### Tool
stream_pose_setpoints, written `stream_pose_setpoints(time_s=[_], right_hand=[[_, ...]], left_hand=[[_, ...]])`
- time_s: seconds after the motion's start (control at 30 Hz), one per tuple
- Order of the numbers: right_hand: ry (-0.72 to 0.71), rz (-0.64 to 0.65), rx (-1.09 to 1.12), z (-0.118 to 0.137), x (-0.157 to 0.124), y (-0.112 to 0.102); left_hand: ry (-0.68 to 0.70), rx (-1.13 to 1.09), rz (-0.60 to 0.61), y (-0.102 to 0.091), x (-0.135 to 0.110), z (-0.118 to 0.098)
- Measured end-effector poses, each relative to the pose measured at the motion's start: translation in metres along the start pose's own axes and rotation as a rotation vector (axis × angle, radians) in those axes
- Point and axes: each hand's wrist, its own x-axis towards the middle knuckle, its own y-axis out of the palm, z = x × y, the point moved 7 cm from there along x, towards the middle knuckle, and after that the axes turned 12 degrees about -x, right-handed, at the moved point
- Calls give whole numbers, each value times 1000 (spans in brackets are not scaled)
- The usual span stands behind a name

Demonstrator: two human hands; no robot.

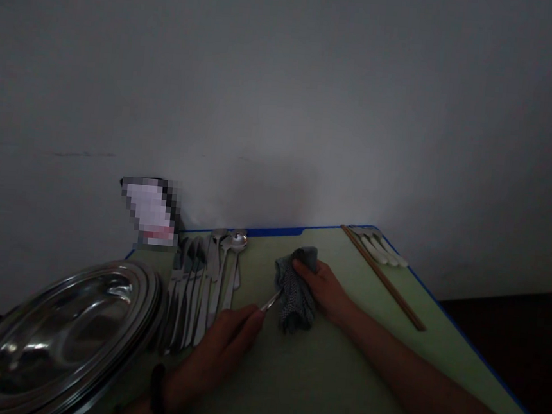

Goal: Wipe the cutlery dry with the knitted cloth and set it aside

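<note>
My left hand (230, 338) is closed around the handle of a metal utensil (271, 301). The utensil's far end goes into a grey-blue cloth (298, 299), so I cannot tell its kind. Closed on that cloth is my right hand (323, 285), with the thumb on top and the fabric hanging down over the table. Just left of my left hand lie several table knives (184, 295) side by side. Between them and the cloth are several metal spoons (234, 248), bowls toward the wall.
Stacked oval metal trays (66, 337) fill the table's left front. A blurred phone-like device (149, 209) leans near the wall (285, 105). Wooden chopsticks (389, 284) and several white-handled utensils (381, 250) lie on the right of the green table (338, 380), which has a blue edge.
</note>
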Motion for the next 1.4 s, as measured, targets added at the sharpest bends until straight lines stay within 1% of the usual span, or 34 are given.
stream_pose_setpoints(time_s=[0.07, 0.13, 0.2, 0.3, 0.37, 0.47, 0.57, 0.63, 0.73, 0.8, 0.9, 0.93, 0.97, 1.0, 1.07, 1.1, 1.17, 1.23, 1.3, 1.37, 1.4], right_hand=[[6, 87, -34, -1, 2, 1], [43, 212, -56, -2, 1, 5], [84, 331, -77, -1, -1, 7], [112, 485, -151, 1, -7, 10], [116, 572, -224, 2, -11, 13], [90, 631, -355, 4, -13, 15], [47, 670, -480, 7, -15, 18], [0, 698, -581, 11, -18, 21], [-64, 737, -782, 15, -23, 26], [-69, 772, -858, 16, -26, 28], [-49, 798, -817, 14, -27, 29], [-38, 778, -771, 12, -25, 29], [-29, 731, -712, 11, -22, 27], [-19, 653, -635, 10, -18, 24], [4, 420, -437, 8, -8, 14], [24, 299, -320, 7, -4, 8], [65, 112, -104, 4, -2, 0], [85, -13, 39, 3, -2, -4], [82, -110, 104, 4, -2, -8], [81, -184, 126, 5, -4, -11], [84, -213, 126, 5, -5, -13]], left_hand=[[-2, 8, -50, -4, -1, 5], [-4, 28, -138, -11, -2, 12], [6, 102, -217, -19, -4, 18], [97, 232, -237, -24, -6, 13], [152, 250, -254, -27, -8, 7], [212, 233, -306, -30, -14, 1], [266, 212, -320, -30, -19, -2], [234, 190, -303, -29, -20, -1], [129, 136, -286, -29, -18, 5], [75, 80, -323, -32, -15, 9], [28, -12, -425, -39, -11, 13], [14, -34, -437, -40, -9, 14], [7, -53, -444, -40, -7, 14], [-5, -66, -447, -40, -6, 15], [-16, -66, -441, -39, -4, 14], [-7, -47, -411, -36, -3, 11], [43, 23, -285, -26, 0, 4], [101, 109, -84, -10, 2, -3], [122, 185, 85, 4, 2, -5], [121, 263, 189, 11, 1, -5], [120, 302, 220, 13, 1, -5]])
